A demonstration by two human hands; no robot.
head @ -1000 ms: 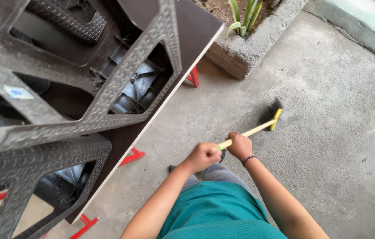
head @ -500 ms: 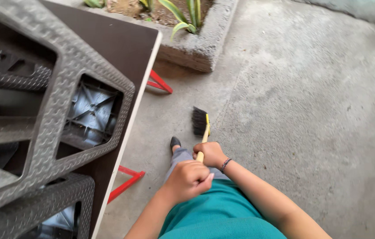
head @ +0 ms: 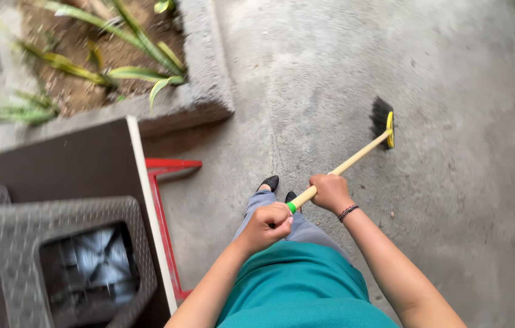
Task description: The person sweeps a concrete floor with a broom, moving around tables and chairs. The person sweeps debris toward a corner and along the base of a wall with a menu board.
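Broom (head: 354,159) now swung out right over concrete floor (head: 464,182), head well clear of planter (head: 202,103); left hand (head: 267,225) clenched at handle top, right hand (head: 330,191) gripping lower; desk (head: 87,164) left.

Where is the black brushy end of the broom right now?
In the head view, the broom head is on the grey concrete floor, up and to the right, ahead of the right hand on the handle and right of the planter.
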